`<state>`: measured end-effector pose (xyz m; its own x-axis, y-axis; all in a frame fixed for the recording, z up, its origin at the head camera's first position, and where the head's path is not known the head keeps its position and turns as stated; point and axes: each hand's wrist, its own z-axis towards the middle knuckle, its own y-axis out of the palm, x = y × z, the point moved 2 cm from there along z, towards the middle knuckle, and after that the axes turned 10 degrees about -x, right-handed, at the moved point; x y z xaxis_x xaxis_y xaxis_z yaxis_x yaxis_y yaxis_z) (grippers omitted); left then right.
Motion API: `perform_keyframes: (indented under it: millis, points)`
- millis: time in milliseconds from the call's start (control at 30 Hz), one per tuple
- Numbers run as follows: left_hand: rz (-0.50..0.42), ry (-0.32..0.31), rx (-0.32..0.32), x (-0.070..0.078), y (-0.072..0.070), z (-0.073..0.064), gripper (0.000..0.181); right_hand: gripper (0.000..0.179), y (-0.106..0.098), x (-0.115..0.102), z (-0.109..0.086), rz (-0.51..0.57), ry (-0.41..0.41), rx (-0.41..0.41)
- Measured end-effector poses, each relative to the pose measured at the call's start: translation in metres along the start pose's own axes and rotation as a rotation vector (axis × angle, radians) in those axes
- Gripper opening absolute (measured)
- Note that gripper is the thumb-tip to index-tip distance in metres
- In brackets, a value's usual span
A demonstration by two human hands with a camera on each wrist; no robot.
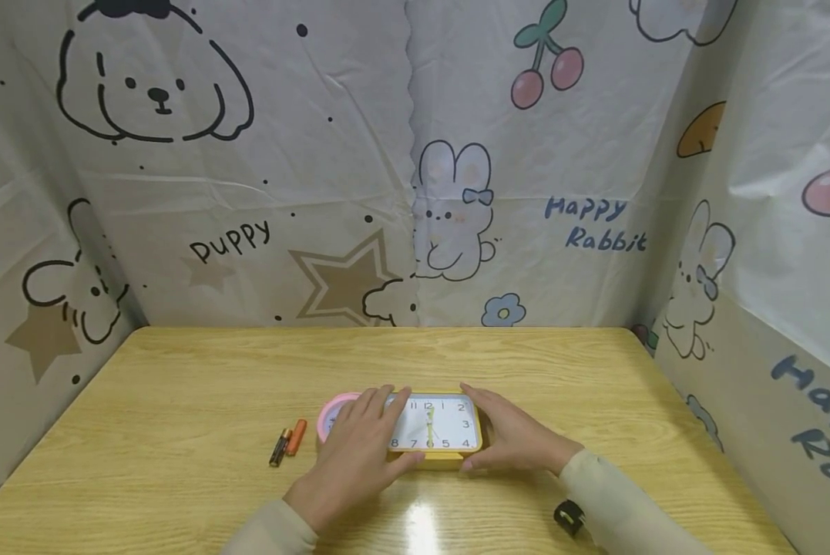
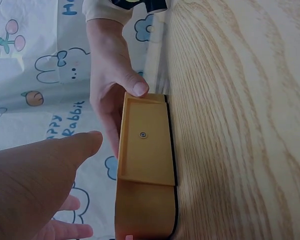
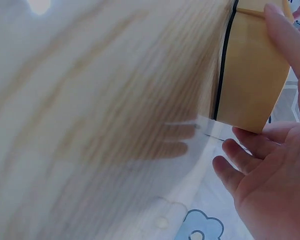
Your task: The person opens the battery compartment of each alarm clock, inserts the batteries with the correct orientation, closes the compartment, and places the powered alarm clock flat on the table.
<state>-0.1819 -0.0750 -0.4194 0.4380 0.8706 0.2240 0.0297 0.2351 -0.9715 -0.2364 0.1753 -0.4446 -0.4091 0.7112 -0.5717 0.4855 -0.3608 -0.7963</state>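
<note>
A yellow rectangular clock (image 1: pixel 445 424) lies face up on the wooden table, its white dial with black numerals toward me. My right hand (image 1: pixel 515 432) grips its right end, thumb on the near side and fingers around the far corner. Over the clock's left part is my left hand (image 1: pixel 362 432), its fingers extended across the dial; its thumb is apart from the near side in the left wrist view. That side (image 2: pixel 147 145) shows a panel with a small round screw. Partly behind the left hand sits a pink-rimmed round clock (image 1: pixel 327 408).
Left of the clocks lie two batteries, one black with a copper end (image 1: pixel 280 448) and one orange (image 1: pixel 296 437). A small black device (image 1: pixel 569 518) is at the right sleeve. Patterned cloth (image 1: pixel 283 177) encloses the table's back and sides.
</note>
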Motion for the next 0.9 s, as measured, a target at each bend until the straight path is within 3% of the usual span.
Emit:
perform_keyframes:
  millis: [400,900]
  points:
    - [0.01,0.008,0.023,0.0,0.0,-0.002,0.085,0.117,-0.001,0.001,0.005,0.04,0.002,-0.002]
    - [-0.007,0.004,0.07,-0.001,-0.004,-0.008,0.08,0.116,-0.016,0.005,-0.009,0.144,0.005,-0.011]
